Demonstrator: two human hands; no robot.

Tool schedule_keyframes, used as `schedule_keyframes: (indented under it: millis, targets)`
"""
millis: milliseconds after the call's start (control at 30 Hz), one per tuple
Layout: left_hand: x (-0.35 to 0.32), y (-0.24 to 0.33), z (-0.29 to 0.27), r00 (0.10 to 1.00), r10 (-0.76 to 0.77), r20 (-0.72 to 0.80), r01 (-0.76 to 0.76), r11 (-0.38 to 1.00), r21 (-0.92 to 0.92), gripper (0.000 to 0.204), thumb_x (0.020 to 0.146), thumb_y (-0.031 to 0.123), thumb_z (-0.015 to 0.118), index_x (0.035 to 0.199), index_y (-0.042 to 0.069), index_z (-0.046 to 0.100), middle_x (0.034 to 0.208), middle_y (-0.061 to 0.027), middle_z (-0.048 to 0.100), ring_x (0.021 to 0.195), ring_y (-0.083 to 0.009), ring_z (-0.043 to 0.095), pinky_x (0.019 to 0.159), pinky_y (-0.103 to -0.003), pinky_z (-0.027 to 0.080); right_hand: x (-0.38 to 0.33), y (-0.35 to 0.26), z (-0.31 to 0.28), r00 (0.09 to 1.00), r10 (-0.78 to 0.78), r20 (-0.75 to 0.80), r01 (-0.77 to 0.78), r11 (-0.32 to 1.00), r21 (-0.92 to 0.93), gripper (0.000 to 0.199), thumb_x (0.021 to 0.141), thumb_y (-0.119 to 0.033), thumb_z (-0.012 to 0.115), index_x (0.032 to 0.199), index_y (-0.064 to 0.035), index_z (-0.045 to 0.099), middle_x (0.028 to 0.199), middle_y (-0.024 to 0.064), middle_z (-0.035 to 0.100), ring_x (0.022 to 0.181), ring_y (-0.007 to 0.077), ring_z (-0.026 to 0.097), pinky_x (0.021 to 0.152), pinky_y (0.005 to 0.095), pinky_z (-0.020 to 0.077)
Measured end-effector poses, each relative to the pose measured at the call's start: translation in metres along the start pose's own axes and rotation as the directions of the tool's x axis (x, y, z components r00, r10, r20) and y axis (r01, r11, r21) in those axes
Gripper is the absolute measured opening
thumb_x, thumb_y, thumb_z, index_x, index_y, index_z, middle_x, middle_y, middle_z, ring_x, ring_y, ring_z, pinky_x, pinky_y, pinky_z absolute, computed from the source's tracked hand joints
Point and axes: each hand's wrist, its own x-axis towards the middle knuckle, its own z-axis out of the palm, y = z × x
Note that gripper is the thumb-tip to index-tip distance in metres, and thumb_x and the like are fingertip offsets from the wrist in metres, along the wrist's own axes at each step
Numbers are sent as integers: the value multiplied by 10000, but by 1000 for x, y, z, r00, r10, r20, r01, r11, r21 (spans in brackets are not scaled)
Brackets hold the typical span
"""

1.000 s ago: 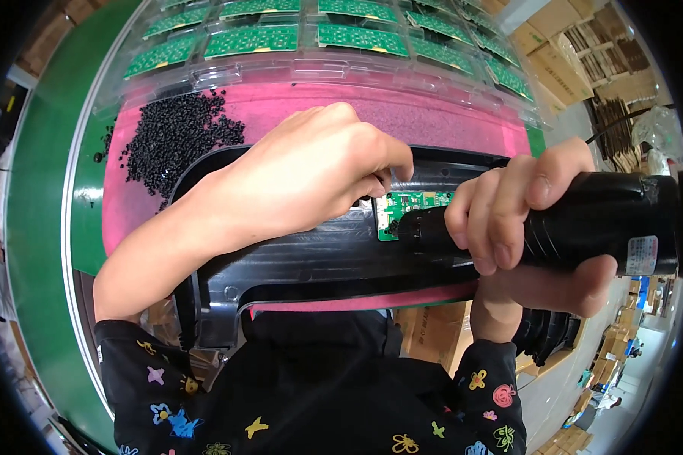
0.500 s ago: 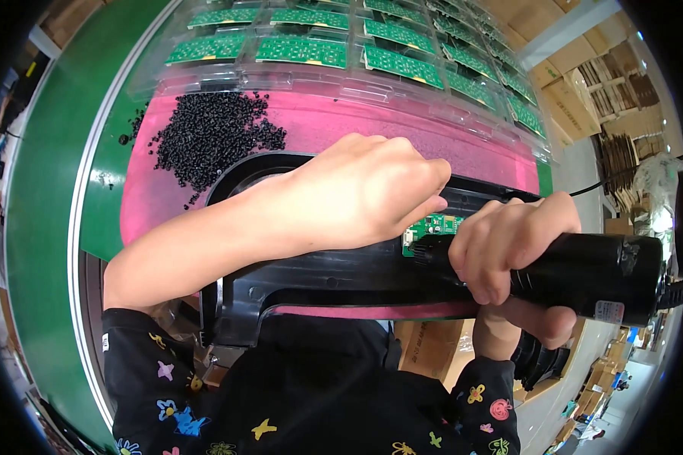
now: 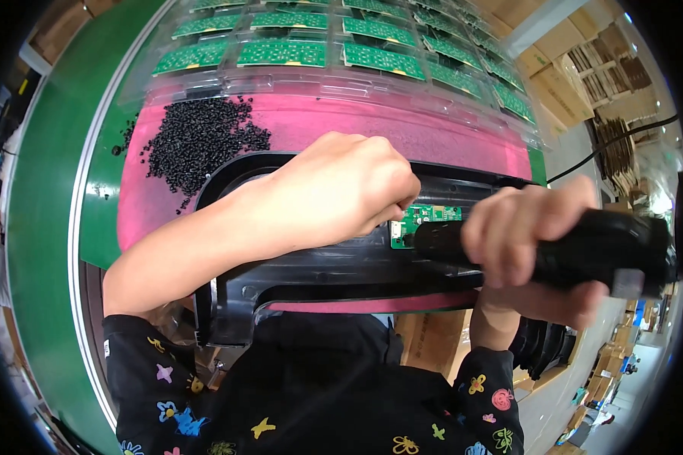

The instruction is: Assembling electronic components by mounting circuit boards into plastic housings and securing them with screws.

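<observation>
A black plastic housing (image 3: 334,282) with an open, ribbed inside lies before me on a pink mat. In its right part sits a small green circuit board (image 3: 425,214). My left hand (image 3: 360,178) is curled closed over the housing, just left of the board, its fingertips hidden beneath it. My right hand (image 3: 520,239), smeared by motion, is wrapped round a thick black electric screwdriver (image 3: 611,254). The tool lies nearly level, its front end pointing left over the board's lower edge. Whether its tip touches anything cannot be seen.
Beyond the housing, a heap of small black screws (image 3: 197,140) lies on the pink mat (image 3: 303,125). Clear plastic trays (image 3: 281,80) of green circuit boards stand at the back. A black cable (image 3: 611,144) hangs at right, near cardboard boxes (image 3: 558,95).
The right hand and screwdriver have shifted right relative to the board. My left hand has drawn slightly left, so more of the board shows. The whole view has shifted a little.
</observation>
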Motion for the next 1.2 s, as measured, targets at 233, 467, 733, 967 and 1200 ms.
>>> schedule_keyframes:
  millis: [233, 467, 733, 967, 1200]
  targets:
    - [9, 6, -1, 997, 51, -53, -60, 980, -192, 164, 722, 24, 753, 834, -45, 655, 779, -145, 670, 714, -309, 664, 631, -355, 517, -3, -18, -14, 939, -337, -71, 340, 940, 28, 462, 809, -440, 694, 993, -84, 463, 638, -35, 554, 463, 57, 508, 521, 221, 437]
    - [10, 12, -6, 995, -82, 51, 93, 951, -296, 173, 709, 14, 776, 831, -36, 665, 785, -126, 691, 739, -285, 685, 667, -345, 534, -2, -16, -16, 913, -406, -42, 408, 907, 101, 460, 796, -428, 704, 983, -80, 470, 623, -36, 557, 462, 57, 525, 497, 233, 464]
    - [9, 6, 0, 999, 24, -28, -26, 999, -47, 306, 703, 65, 780, 974, 4, 652, 940, -113, 670, 930, -307, 617, 807, -395, 507, -11, -35, -43, 996, -86, -11, 83, 980, -183, 557, 841, -540, 635, 1043, -61, 435, 666, 7, 524, 467, 112, 468, 509, 288, 421]
    - [9, 0, 4, 996, 80, -28, -81, 997, -14, 240, 732, -10, 721, 963, 10, 659, 912, -112, 664, 892, -303, 612, 782, -399, 496, -22, -26, -54, 979, -29, -203, -21, 971, -236, 559, 858, -557, 573, 1017, -39, 435, 625, 19, 492, 423, 113, 426, 487, 291, 405]
    - [10, -1, 5, 996, 85, -36, -86, 996, -5, 228, 727, -47, 699, 943, 8, 652, 881, -116, 650, 861, -306, 605, 766, -405, 490, -20, -24, -55, 964, -33, -264, -24, 977, -210, 541, 874, -557, 557, 1001, -43, 448, 609, -1, 460, 423, 96, 400, 475, 276, 382]
